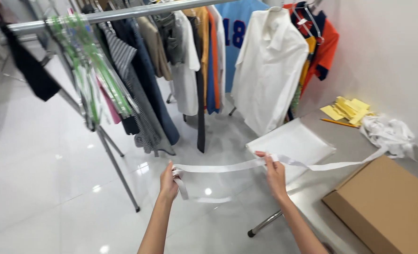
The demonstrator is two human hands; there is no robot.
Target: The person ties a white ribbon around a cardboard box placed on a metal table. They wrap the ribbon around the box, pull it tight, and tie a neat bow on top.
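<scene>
A long white ribbon [218, 167] is stretched between my two hands above the floor. My left hand [168, 183] grips its end, with a loop hanging down below the fist. My right hand [274, 175] pinches the ribbon further along. From there the ribbon runs right across the grey table [350, 146] to a loose white heap of ribbon [390, 134] near the wall.
A flat white folded sheet [293, 143] lies at the table's near corner. A brown cardboard box [387, 207] sits at the right. Yellow paper slips [347, 109] and a pencil [339, 123] lie at the back. A metal clothes rack [119, 169] with hanging garments, including a white shirt [267, 66], stands ahead.
</scene>
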